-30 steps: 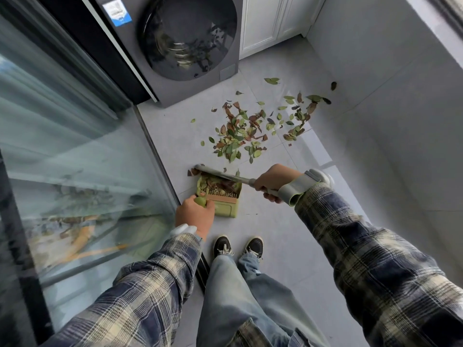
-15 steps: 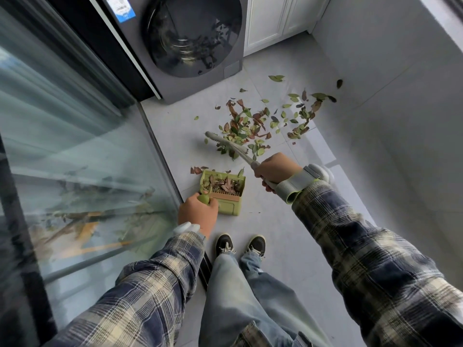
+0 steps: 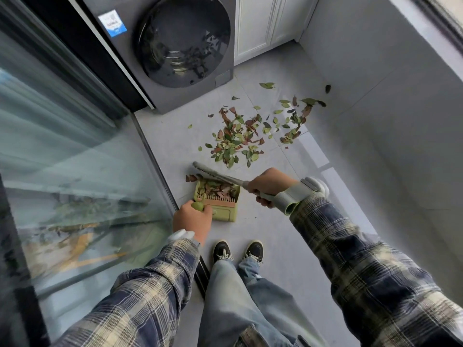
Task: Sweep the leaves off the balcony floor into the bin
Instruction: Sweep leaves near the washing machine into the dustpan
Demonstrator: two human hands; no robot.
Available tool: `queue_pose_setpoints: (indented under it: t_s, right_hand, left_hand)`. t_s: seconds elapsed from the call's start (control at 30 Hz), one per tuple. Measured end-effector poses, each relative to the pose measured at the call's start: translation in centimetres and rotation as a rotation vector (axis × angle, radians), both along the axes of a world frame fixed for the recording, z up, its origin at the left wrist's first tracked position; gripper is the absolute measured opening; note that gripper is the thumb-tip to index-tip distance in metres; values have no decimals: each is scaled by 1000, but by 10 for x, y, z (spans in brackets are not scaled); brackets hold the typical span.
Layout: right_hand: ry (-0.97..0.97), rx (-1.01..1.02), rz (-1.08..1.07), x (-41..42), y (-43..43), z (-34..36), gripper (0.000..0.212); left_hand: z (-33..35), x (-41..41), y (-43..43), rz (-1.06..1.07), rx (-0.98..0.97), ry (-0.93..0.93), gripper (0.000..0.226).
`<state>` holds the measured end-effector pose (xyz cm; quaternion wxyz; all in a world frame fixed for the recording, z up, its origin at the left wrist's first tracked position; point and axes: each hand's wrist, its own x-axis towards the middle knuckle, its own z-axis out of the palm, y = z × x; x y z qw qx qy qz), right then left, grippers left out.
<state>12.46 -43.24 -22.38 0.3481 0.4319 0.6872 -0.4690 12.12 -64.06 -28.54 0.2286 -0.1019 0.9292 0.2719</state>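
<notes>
The left hand is curled round the round green handle of the green dustpan, which stands on the grey floor in the same spot as half a second ago. The right hand grips the grey broom, and its far end, which was out in the big pile of leaves beyond the dustpan, now lies across the dustpan's far edge. Some leaves lie inside the dustpan, two brown leaves sit just beside its far left corner, and the big pile lies near, beyond that far edge.
</notes>
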Motion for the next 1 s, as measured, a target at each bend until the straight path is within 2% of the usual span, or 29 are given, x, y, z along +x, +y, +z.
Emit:
queue_pose_setpoints:
  t_s: [0.23,0.5,0.63,0.7,0.87,1.0]
  right_hand:
    - [36,82,57,-19,5,-3,11]
    - [120,129,3,-19,-18,-40,12]
    - [25,149,131,-16,-21,-47,23]
    - [-15,115,198,-12,-15,-38,17]
    - [-1,29,277,-7,10,-2,31]
    - [-20,86,176,-16,21,15,11]
  left_hand:
    - [-2,1,0,-11,-9,31,21]
    - [-4,-3,2,2,7,4,21]
    - [-4,-3,1,8,12,5,20]
    - [-5,-2,-1,6,17,4,21]
    - [-2,-2,2,-21,-10,-13,18]
    - [-2,-3,1,-40,-29,1,20]
